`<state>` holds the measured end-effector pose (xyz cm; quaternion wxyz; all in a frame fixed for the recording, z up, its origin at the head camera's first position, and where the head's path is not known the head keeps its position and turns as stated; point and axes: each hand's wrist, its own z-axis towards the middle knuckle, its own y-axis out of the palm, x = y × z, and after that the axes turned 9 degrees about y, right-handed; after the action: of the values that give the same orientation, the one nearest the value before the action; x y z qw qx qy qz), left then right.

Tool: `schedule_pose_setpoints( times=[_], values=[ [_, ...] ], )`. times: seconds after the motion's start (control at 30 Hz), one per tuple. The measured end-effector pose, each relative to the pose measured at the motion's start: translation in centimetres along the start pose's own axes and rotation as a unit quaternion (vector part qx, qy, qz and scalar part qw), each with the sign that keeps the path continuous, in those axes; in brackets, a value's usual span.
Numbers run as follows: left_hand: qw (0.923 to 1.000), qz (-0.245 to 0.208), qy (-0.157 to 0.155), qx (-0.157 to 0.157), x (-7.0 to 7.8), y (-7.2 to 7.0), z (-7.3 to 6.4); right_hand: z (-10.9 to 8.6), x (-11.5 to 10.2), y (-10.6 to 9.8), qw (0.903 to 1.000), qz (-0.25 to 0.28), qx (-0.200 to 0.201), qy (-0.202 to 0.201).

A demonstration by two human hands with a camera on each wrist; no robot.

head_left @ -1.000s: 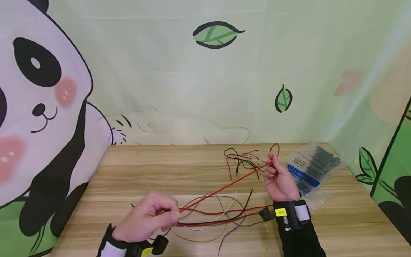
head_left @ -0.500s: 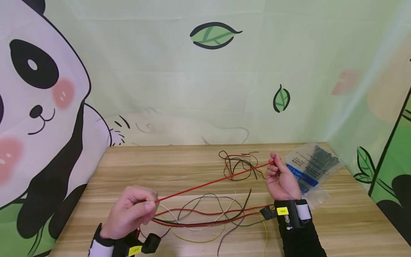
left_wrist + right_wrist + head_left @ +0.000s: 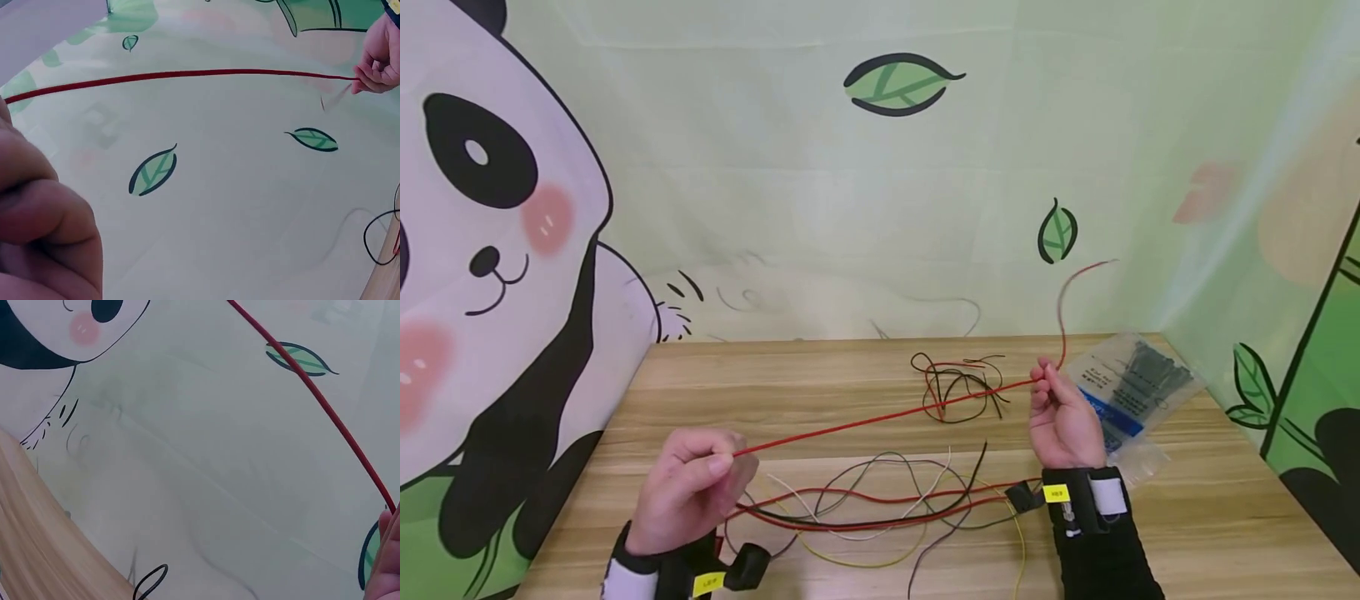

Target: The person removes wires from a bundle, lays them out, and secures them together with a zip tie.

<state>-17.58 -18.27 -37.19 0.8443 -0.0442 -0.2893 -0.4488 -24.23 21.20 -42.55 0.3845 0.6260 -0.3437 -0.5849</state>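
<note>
A red wire (image 3: 880, 418) stretches nearly straight between the two hands, above the table. At the left, my left hand (image 3: 688, 487) pinches one part of it between thumb and curled fingers. My right hand (image 3: 1063, 417) pinches it farther back at the right, and a loose tail of the wire curves up beyond those fingers. In the left wrist view the same wire (image 3: 206, 73) runs from the near fingers to the right hand (image 3: 378, 62). The right wrist view has the wire (image 3: 331, 412) slanting down to the fingertips at the right edge.
Several loose red, black, white, grey and yellow wires (image 3: 880, 527) lie on the wooden table (image 3: 737, 383) below the taut wire. Behind it sits a tangle of black and red wires (image 3: 962, 392). A clear bag of dark strips (image 3: 1138, 387) lies beside the right hand.
My left hand has moved left and away from the right hand, drawing the red wire out straight. The wire's tail beyond the right hand has swung up. The right hand has barely moved.
</note>
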Motion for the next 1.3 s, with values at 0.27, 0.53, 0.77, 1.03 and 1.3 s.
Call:
schedule_pose_setpoints(
  times=[0.27, 0.53, 0.77, 1.03, 1.3],
  values=[
    [0.989, -0.093, -0.027, 0.111, -0.1, -0.8, -0.5, 0.0, -0.8, -0.1, 0.9986, 0.003, 0.027, -0.045],
    [0.9514, -0.212, -0.08, 0.209, -0.2, -1.5, -0.9, 0.4, -0.8, 0.0, 0.9845, 0.023, 0.116, -0.13],
    [0.9485, -0.197, -0.102, 0.226, -0.4, -1.7, -1.0, 0.4, -0.7, 0.1, 0.9612, 0.003, 0.189, -0.201],
    [0.9184, -0.228, -0.082, 0.313, 0.7, -2.4, -1.6, 0.5, -1.8, -0.8, 0.9564, 0.042, 0.21, -0.199],
    [0.9317, -0.166, -0.081, 0.313, 1.6, -2.8, -1.8, 0.7, -1.5, -1.2, 0.9569, -0.078, 0.208, -0.187]
  ],
)
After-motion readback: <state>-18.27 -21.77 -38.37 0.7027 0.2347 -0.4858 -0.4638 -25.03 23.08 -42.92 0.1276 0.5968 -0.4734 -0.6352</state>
